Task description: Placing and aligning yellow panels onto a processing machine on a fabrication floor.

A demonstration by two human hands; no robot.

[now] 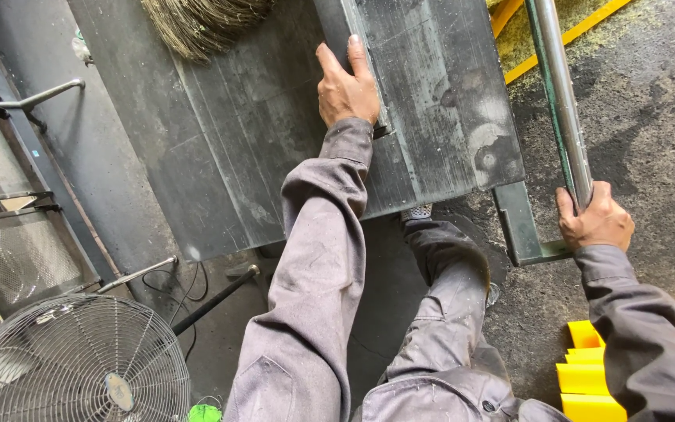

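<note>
My left hand (345, 86) lies flat on a dark metal sheet (259, 133), fingers against a raised metal strip (365, 55) that runs up the sheet. My right hand (594, 220) is closed around a long shiny metal lever bar (562, 94) that rises toward the top of the view beside a green frame (521, 227). Both arms wear grey work sleeves. My leg and shoe (417, 212) stand at the near edge of the sheet.
A round wire-guard fan (80, 363) stands at the lower left. A straw broom head (201, 23) rests on the sheet's far end. Yellow folded pieces (583, 367) lie lower right on the gritty floor. Metal mesh racks and handles (9, 234) line the left.
</note>
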